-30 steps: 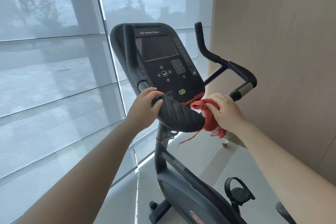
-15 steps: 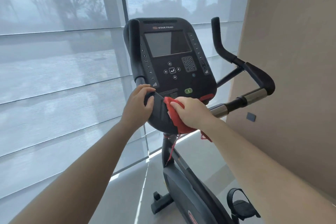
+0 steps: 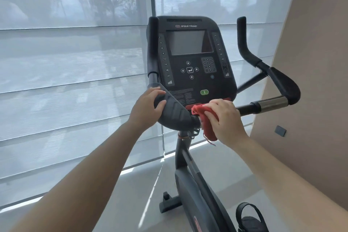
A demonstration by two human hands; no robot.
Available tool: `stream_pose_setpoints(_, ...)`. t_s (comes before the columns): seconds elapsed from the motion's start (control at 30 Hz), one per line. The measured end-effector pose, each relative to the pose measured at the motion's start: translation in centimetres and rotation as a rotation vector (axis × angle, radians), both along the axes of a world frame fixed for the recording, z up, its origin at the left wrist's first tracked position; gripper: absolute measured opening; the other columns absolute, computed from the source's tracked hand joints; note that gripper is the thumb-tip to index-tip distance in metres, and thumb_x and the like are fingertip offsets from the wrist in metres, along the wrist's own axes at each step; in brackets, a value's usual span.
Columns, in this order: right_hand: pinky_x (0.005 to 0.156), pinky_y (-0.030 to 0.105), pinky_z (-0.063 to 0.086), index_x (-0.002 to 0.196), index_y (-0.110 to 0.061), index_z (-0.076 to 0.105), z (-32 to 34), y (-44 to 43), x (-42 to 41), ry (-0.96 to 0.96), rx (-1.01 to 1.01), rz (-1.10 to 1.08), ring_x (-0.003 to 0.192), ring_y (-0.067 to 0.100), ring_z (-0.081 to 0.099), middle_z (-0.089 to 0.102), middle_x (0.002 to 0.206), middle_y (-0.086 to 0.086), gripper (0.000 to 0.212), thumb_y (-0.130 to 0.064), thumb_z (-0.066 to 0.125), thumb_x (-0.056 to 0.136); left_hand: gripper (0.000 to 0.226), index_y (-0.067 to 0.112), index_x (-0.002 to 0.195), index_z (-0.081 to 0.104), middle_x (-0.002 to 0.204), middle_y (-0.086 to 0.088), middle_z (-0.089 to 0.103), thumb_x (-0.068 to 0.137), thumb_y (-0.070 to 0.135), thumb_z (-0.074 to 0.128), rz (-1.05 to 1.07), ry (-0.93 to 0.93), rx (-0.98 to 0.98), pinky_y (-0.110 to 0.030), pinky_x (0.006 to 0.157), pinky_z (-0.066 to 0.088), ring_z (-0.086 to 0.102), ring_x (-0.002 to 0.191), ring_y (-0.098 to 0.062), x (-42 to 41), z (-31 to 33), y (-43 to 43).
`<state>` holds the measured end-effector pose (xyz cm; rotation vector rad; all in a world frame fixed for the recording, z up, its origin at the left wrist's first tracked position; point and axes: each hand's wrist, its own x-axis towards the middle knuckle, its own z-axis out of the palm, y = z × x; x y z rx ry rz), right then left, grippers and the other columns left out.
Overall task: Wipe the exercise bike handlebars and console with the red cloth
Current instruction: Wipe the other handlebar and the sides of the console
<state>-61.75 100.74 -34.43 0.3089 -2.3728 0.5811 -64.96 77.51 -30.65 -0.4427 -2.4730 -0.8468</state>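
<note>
The black exercise bike console (image 3: 190, 58) faces me with a dark screen and keypad. My left hand (image 3: 146, 108) grips the ribbed left handlebar pad (image 3: 176, 112) just below the console. My right hand (image 3: 225, 118) holds the red cloth (image 3: 206, 124) wrapped over the centre bar beside that pad, under the console's red strip. A frayed end of the cloth hangs down. The right handlebar (image 3: 271, 79), with a chrome sleeve and an upright black horn, stands free to the right.
The bike's frame (image 3: 190, 173) runs down to a floor foot and a strapped pedal (image 3: 250, 218) at lower right. A shaded window wall (image 3: 75, 81) stands close behind and to the left. A beige wall (image 3: 318, 81) closes the right side.
My right hand slid the red cloth rightward off the left pad onto the centre bar. The left hand kept its grip. The view shifted, so the bike sits further right.
</note>
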Motion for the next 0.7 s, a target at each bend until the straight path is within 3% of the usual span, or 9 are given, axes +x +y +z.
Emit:
stream_pose_setpoints(0.13,0.098,0.031,0.034,0.112,-0.022,0.062,-1.5,0.0,0.7,0.062,-0.012,0.062,0.11,0.021,0.051,0.06,0.113,0.0,0.024,-0.028,0.05,0.091,0.033,0.016,0.124,0.056,0.142,0.002,0.046,0.091,0.021,0.054,-0.005,-0.037,-0.023,-0.026,0.105,0.03,0.041,0.13,-0.017,0.2,0.1,-0.1)
stream_pose_setpoints(0.23,0.101,0.035,0.038,0.114,-0.019,0.061,-1.6,0.8,0.8,0.051,-0.077,-0.038,0.111,0.025,0.05,0.059,0.115,0.003,0.024,-0.024,0.055,0.091,0.035,0.017,0.126,0.054,0.145,0.001,0.043,0.092,0.022,0.054,-0.022,-0.054,-0.035,-0.029,0.108,0.029,0.038,0.133,-0.018,0.3,0.1,-0.3)
stream_pose_setpoints(0.37,0.097,0.024,0.033,0.113,-0.019,0.061,-1.0,-0.4,1.9,-0.004,-0.171,-0.047,0.111,0.02,0.047,0.057,0.116,0.001,0.025,-0.028,0.058,0.089,0.035,0.017,0.126,0.055,0.144,-0.001,0.044,0.091,0.023,0.055,-0.055,-0.039,-0.003,-0.034,0.112,0.029,0.036,0.135,-0.019,0.1,-0.2,-0.5)
stream_pose_setpoints(0.53,0.094,0.022,0.038,0.109,-0.022,0.062,0.2,-3.6,3.5,0.04,-0.322,-0.02,0.105,0.011,0.047,0.056,0.112,-0.004,0.022,-0.032,0.055,0.091,0.037,0.018,0.126,0.056,0.142,0.0,0.046,0.091,0.028,0.055,-0.137,-0.005,-0.02,-0.04,0.111,0.031,0.038,0.133,-0.02,-0.8,-0.5,-1.7)
stream_pose_setpoints(0.6,0.093,0.016,0.035,0.107,-0.022,0.063,0.8,-5.5,3.9,0.11,-0.346,-0.011,0.103,0.009,0.049,0.057,0.11,-0.004,0.019,-0.029,0.055,0.091,0.038,0.018,0.127,0.056,0.143,0.0,0.046,0.091,0.029,0.056,-0.192,0.01,-0.04,-0.038,0.112,0.029,0.036,0.135,-0.019,-1.1,-0.6,-2.4)
stream_pose_setpoints(0.7,0.095,0.021,0.036,0.112,-0.023,0.061,0.7,-8.5,3.9,0.078,-0.31,-0.009,0.106,0.014,0.049,0.056,0.112,-0.001,0.024,-0.032,0.053,0.092,0.039,0.018,0.129,0.054,0.145,0.0,0.043,0.091,0.027,0.056,-0.304,0.009,-0.074,-0.031,0.114,0.023,0.032,0.137,-0.018,-1.8,-0.5,-3.9)
